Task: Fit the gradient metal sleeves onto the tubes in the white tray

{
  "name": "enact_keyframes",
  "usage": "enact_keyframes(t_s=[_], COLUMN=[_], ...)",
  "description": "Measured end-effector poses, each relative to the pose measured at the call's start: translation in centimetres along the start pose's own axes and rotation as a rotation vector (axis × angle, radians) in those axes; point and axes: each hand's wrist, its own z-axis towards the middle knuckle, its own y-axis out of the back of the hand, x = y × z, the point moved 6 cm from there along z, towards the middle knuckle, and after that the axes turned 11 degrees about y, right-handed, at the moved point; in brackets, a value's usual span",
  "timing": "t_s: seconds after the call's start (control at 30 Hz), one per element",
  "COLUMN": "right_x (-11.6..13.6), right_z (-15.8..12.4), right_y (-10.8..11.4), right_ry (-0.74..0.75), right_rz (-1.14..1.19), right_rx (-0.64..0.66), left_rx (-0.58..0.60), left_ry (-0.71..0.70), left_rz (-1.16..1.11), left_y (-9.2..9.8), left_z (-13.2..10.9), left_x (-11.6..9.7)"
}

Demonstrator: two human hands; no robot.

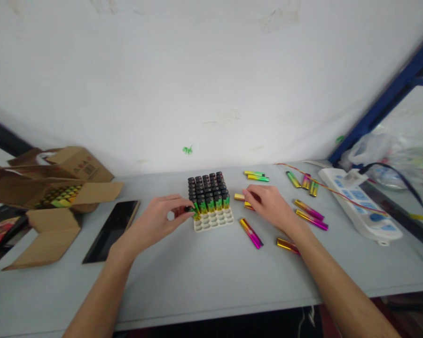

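My left hand [164, 213] pinches a green-and-yellow lighter [196, 215] with a black top, at the front left corner of a white holed tray [215, 226]. Its lower end is at the tray's holes; whether it sits in one I cannot tell. Behind it, rows of similar lighters [210, 203] stand upright in the tray, black tops up. To the tray's right, my right hand [264, 202] has its fingers closed at a yellow lighter [239, 197] lying on the table. Part of another lighter [248, 205] shows under these fingers.
Loose lighters [251, 233] in yellow, magenta and green lie at right. A white power strip [359, 204] with a cable stands beyond them. At left are a phone [111, 231] and an open cardboard box [52, 227] holding more lighters. A white wall [211, 94] rises behind the table.
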Motion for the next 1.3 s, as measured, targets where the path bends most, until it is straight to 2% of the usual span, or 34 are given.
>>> enact_keyframes(t_s=[0.1, 0.2, 0.33, 0.43, 0.57, 0.73, 0.97, 1.13, 1.3], right_x=[-1.3, -3.8, -7.7, -9.8, -11.1, -10.9, -9.1, -7.2, -5.9], right_z=[-0.2, -0.8, -2.0, -2.5, -2.0, -0.7, -1.3, -1.7, -1.1], right_y=[1.2, 2.4, 2.3, 1.5, 0.2, -1.2, -0.4, -0.2, -0.1], right_ry=[-0.039, -0.103, -0.145, -0.141, -0.127, -0.101, -0.074, -0.052, -0.022], right_rz=[-0.079, -0.161, -0.24, -0.324, -0.355, -0.227, -0.173, -0.017, 0.016], right_rx=[-0.05, -0.147, -0.177, -0.132, -0.065, 0.039, 0.064, 0.104, 0.127], left_rx=[-0.003, -0.011, -0.005, -0.093, -0.248, -0.323, -0.37, -0.326, -0.261], left_ry=[-0.008, 0.0, 0.024, 0.012, -0.042, -0.114, -0.158, -0.161, -0.148], left_rz=[-0.022, -0.046, -0.005, 0.01, -0.001, 0.005, 0.009, -0.003, -0.001], left_y=[-0.6, -1.3, -1.7, -1.2, -0.5, -0.5, -0.3, -1.4, -2.7], left_z=[0.1, 0.2, 0.2, -0.1, -0.7, -1.0, -1.2, -1.1, -1.1], left_x=[0.2, 0.5, 0.6, 0.0, -1.3, -2.0, -2.6, -2.8, -2.6])
